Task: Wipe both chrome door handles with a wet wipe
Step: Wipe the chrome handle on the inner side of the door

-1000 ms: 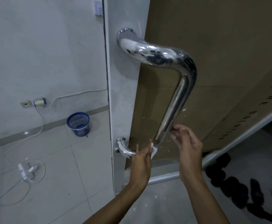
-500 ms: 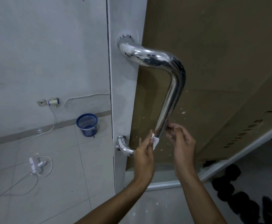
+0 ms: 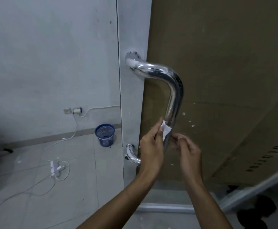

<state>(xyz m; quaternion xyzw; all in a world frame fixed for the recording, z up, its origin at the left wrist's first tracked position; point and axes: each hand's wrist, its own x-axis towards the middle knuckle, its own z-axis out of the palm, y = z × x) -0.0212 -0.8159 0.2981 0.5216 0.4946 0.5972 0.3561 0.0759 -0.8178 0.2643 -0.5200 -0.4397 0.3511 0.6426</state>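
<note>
On the handle [image 3: 173, 103], hands (both) [image 3: 152, 146] pinch wipe [image 3: 166, 130].

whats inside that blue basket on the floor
Nothing clearly shows inside the blue basket. Through the open top only its mesh wall is visible, with something pale low down that is too small to identify. The bottom is hidden by the near wall.

Pale grey wall [image 3: 44, 63], wall socket [image 3: 66, 111] with plug and white cable; grey tiled floor [image 3: 27, 204]; blue mesh wastebasket [image 3: 104, 134] against skirting; white power strip [image 3: 53, 168] on floor; brown cardboard sheet [image 3: 225, 63] right; dim light
</note>
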